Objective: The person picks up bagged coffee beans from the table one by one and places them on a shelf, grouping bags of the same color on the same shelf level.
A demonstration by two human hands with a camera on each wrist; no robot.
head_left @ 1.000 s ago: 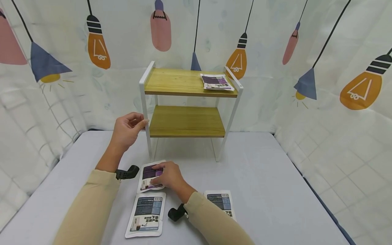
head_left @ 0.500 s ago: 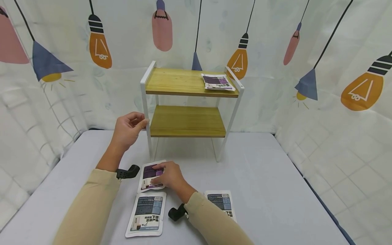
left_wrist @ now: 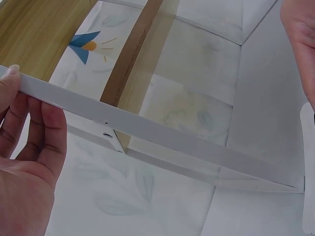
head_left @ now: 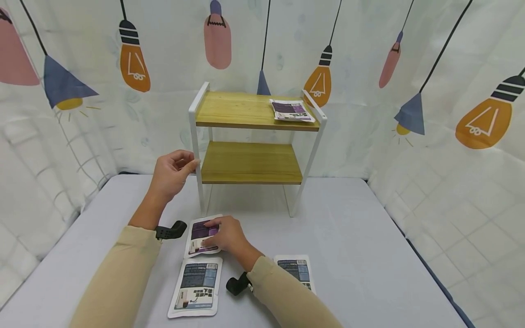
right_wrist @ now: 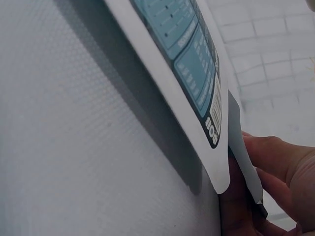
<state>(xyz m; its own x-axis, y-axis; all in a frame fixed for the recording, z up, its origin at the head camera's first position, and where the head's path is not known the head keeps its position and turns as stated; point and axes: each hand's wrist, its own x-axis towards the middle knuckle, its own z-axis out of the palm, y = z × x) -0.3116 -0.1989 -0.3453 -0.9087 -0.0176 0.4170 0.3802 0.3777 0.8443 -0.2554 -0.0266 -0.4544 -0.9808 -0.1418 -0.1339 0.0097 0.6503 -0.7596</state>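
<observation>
My left hand [head_left: 170, 175] pinches the white left upright of a two-tier shelf rack [head_left: 252, 164] with wooden boards. In the left wrist view, the thumb lies on one side of that white metal upright [left_wrist: 162, 135] and the fingers curl behind it. Lower down, my right hand [head_left: 230, 239] holds the right side of a flat white packet with a purple label [head_left: 198, 231], which lies on the table before the rack. The right wrist view shows thumb and fingers on either face of its edge. Just in front lies a packet with a blue-grey label [head_left: 197, 287].
Another blue-labelled packet [head_left: 294, 269] lies to the right, partly behind the right sleeve [head_left: 287, 291]. Purple-labelled packets [head_left: 292, 110] lie stacked at the right of the rack's top board. A white cloth [head_left: 348, 237] covers the table; printed curtains [head_left: 164, 114] surround it.
</observation>
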